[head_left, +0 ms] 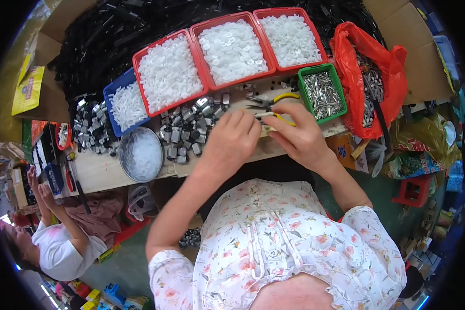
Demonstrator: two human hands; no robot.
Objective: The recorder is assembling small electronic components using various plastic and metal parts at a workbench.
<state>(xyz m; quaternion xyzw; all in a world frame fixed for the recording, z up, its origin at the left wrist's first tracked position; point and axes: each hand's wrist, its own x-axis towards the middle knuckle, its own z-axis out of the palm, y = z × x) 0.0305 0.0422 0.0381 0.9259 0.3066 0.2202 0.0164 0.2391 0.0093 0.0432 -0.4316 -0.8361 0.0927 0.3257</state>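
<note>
Your left hand & right hand meet at table centre, fingers pinched narrow on a small part, too tiny to ID. Yellow-handled pliers lie at 12 o'clock of your hands, just beside. Pile of metal pcs at 9 o'clock, touching left fingertips. Green bin of metal pins at 2 o'clock, near.

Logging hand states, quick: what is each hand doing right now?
Left hand: fingers curled, pinching a small part; what it is cannot be told.
Right hand: closed on the same part.
</note>
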